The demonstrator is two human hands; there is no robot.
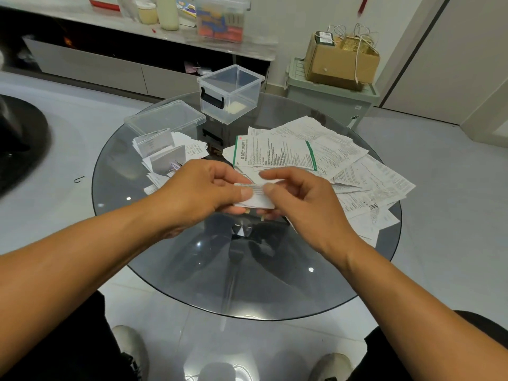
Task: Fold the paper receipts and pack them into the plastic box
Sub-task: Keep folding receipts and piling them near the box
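Both the left hand [203,188] and right hand [299,199] pinch a half-folded receipt [257,199] above the table [247,270]; folded ones [167,158] lie left, the far box [231,92] is nearly empty, and many unfolded papers [343,166] remain right.

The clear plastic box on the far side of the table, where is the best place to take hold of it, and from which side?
Probably by the black handle on the wall of the clear plastic box that faces the lid, coming from the left. The box stands upright and open, so gripping its top rim from above should also work. Both the left hand and right hand now hold a folded receipt.
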